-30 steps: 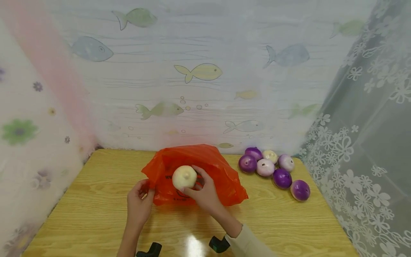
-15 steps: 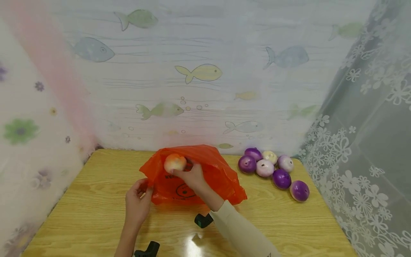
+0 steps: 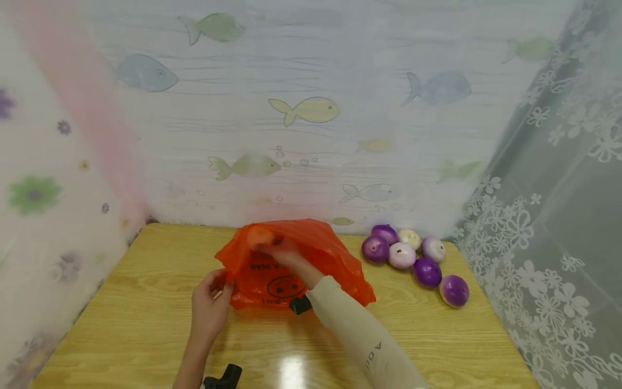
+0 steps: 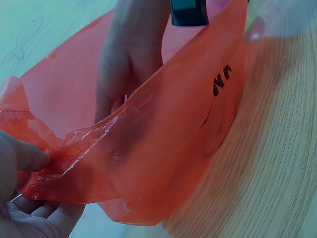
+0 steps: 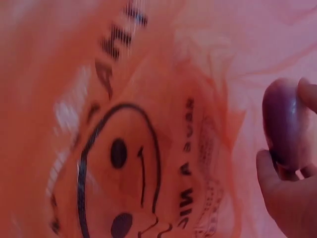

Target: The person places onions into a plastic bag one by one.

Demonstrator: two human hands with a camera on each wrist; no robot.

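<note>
A red plastic bag [image 3: 335,265] with black print and a smiley face lies on the table, its mouth facing me. My left hand [image 3: 211,308] pinches the left edge of the mouth; the left wrist view shows thumb and fingers on the crumpled red film [image 4: 74,173]. Inside the bag is my right hand [image 3: 285,254], gripping an onion [image 3: 261,237] near the upper left, both seen dimly through red film. In the right wrist view fingers and thumb hold that onion [image 5: 285,124], which looks purplish on this side.
Several onions, purple, pale and pinkish, are grouped at the back right, with one purple onion [image 3: 454,290] nearest the front. The wooden table [image 3: 121,302] meets a fish-patterned curtain [image 3: 311,178] behind. Black wrist devices [image 3: 223,376] are on both arms.
My right hand has carried the onion from in front of the bag's mouth forward and slightly left into the bag. The left hand keeps its hold on the bag's edge.
</note>
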